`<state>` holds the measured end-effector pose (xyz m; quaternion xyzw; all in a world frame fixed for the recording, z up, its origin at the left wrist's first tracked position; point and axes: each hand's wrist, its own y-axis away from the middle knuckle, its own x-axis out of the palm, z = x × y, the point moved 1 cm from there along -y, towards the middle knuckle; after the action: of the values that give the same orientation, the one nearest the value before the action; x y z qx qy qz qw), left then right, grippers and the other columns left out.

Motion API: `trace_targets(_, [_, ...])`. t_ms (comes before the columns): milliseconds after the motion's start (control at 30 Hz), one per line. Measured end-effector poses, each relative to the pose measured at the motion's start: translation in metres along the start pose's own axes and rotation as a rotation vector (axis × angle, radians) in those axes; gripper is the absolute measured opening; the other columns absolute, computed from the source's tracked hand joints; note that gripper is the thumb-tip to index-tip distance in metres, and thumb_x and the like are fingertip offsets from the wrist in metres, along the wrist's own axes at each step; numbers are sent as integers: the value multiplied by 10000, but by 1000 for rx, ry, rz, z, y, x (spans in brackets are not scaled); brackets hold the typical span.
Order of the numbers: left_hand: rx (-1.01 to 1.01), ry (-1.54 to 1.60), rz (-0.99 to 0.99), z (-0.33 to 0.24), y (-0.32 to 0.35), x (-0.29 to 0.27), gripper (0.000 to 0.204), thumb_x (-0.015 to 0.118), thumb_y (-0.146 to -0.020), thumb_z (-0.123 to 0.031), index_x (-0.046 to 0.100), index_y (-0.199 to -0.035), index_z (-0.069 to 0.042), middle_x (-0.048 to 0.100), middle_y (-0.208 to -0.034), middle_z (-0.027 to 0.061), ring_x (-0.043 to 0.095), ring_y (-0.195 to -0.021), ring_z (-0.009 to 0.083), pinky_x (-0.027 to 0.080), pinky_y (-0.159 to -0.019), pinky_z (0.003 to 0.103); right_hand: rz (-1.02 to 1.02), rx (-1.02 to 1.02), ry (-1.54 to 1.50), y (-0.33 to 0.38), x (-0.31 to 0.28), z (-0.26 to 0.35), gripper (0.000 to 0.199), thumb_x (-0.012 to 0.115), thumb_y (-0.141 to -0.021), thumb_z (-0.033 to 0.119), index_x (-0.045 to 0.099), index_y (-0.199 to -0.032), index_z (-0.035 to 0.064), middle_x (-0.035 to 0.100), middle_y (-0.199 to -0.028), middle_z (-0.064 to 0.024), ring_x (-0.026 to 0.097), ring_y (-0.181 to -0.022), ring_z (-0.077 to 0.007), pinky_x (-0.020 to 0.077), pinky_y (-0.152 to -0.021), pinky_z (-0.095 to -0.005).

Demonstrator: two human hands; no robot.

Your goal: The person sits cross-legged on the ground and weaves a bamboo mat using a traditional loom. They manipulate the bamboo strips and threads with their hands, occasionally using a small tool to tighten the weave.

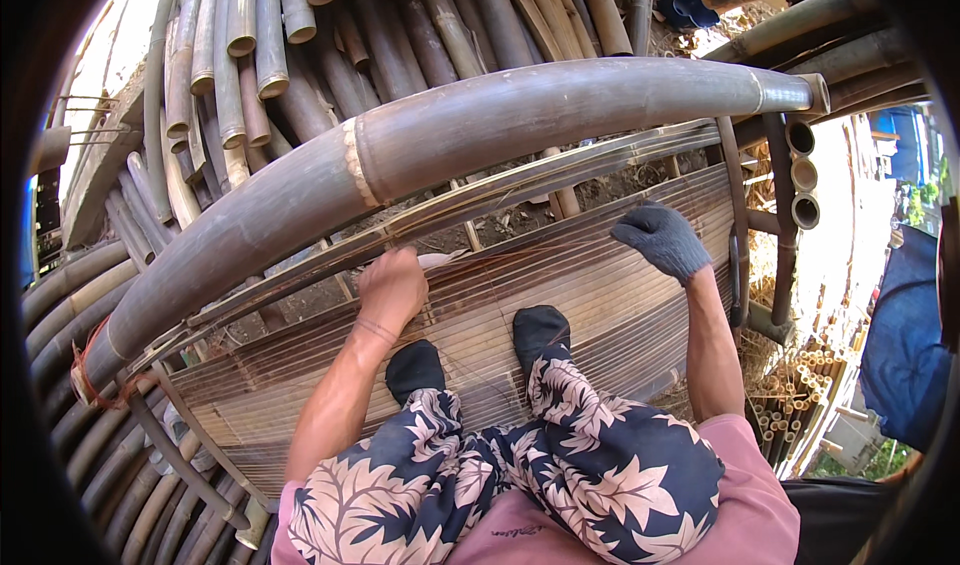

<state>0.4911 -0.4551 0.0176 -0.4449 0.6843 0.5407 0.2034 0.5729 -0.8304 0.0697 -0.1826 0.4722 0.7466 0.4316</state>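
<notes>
The slatted bamboo panel (480, 355) lies underfoot. Near its far edge, the left hand (393, 287) and gloved right hand (663, 240) curl closed; whether on anything, I cannot tell. Working along that edge seems the step; the next move calls for steady control. Beyond arches a bamboo pole (560, 100).

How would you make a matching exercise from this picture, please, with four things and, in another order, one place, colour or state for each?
Column one:
1. Left hand
2. Right hand
3. Trousers
4. Thick bamboo pole

Column two:
A. Dark, with a pale leaf pattern
B. Runs across the view, beyond both hands
C. Bare, with no glove
D. In a grey glove

Right pairs: 1-C, 2-D, 3-A, 4-B.
</notes>
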Motion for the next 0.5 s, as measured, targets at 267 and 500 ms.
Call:
trace_targets(267, [-50, 115, 342, 18, -40, 24, 349, 466, -898, -151, 663, -1108, 46, 629, -1183, 322, 599, -1144, 456, 479, -999, 462, -506, -156, 555, -50, 62, 18, 256, 665, -883, 271, 687, -703, 89, 650, -761, -110, 663, -727, -289, 528, -679, -413])
trace_targets(500, [71, 406, 480, 2, -77, 64, 526, 442, -912, -198, 508, -1319, 128, 515, -1332, 376, 496, -1294, 436, 380, -1107, 419, -102, -145, 465, -81, 182, 74, 194, 607, -833, 222, 751, -819, 92, 714, -837, -170, 697, -781, -348, 537, -745, -470])
